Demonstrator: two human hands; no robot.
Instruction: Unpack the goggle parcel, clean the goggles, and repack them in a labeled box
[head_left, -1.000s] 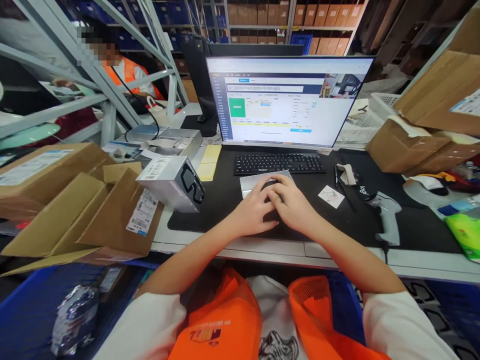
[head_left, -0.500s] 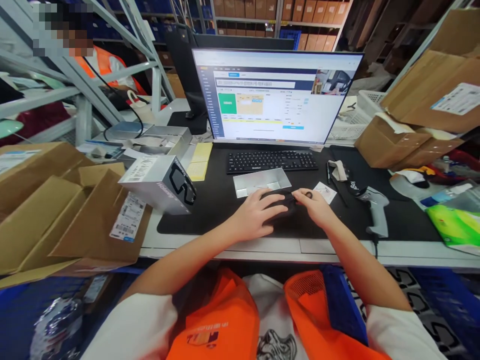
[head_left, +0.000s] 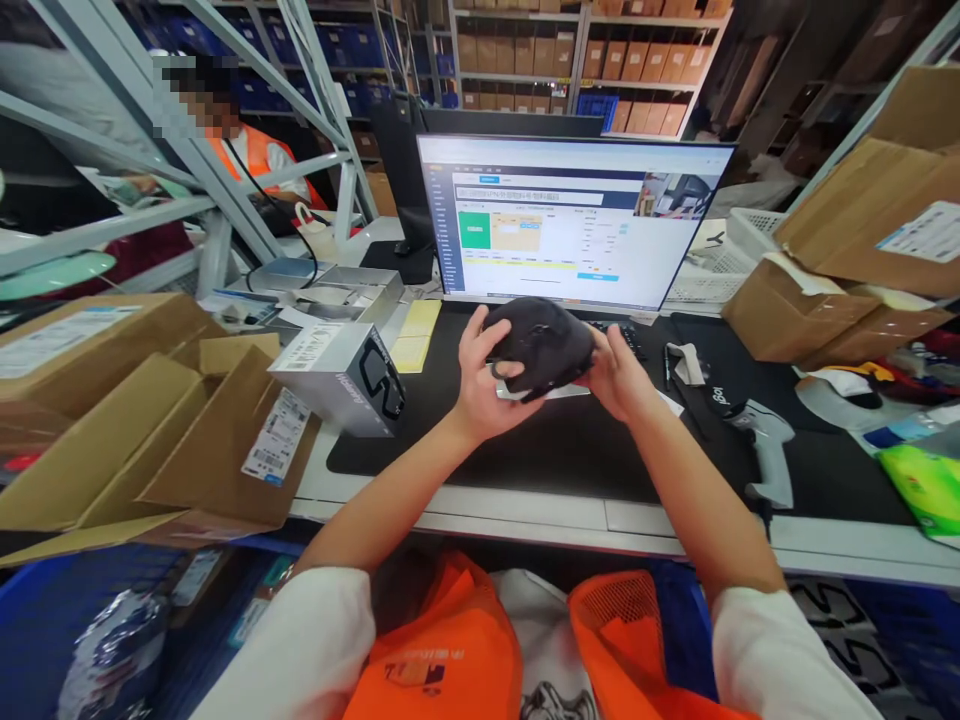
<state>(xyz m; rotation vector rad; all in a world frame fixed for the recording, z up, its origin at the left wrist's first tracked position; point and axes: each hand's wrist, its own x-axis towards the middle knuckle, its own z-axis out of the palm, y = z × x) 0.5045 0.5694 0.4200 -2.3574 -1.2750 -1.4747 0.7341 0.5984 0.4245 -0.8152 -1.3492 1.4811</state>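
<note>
Both hands hold up a black, rounded soft-looking pouch point(head_left: 541, 345) above the desk mat, in front of the monitor. My left hand point(head_left: 484, 385) grips its left side, fingers curled around the edge, with a small dark loop by the fingers. On the opposite side my right hand point(head_left: 615, 375) has its fingers closed against the pouch, partly hidden behind it. What the pouch contains, if anything, is hidden. Under it, mostly covered, lies a silvery tray-like piece point(head_left: 559, 391). Left of my hands stands a grey box point(head_left: 341, 380) with a goggle picture on its side.
Behind the pouch stand a keyboard point(head_left: 630, 338) and a lit monitor point(head_left: 555, 225). A barcode scanner point(head_left: 769, 450) lies on the right. Open cardboard boxes point(head_left: 161, 450) crowd the left, with more cartons point(head_left: 862, 215) at the right. A person in an orange vest point(head_left: 259, 155) sits far left.
The black pouch has been raised from the mat and turned, showing a larger rounded face. My hands have moved up with it and farther apart. The view has tilted slightly upward.
</note>
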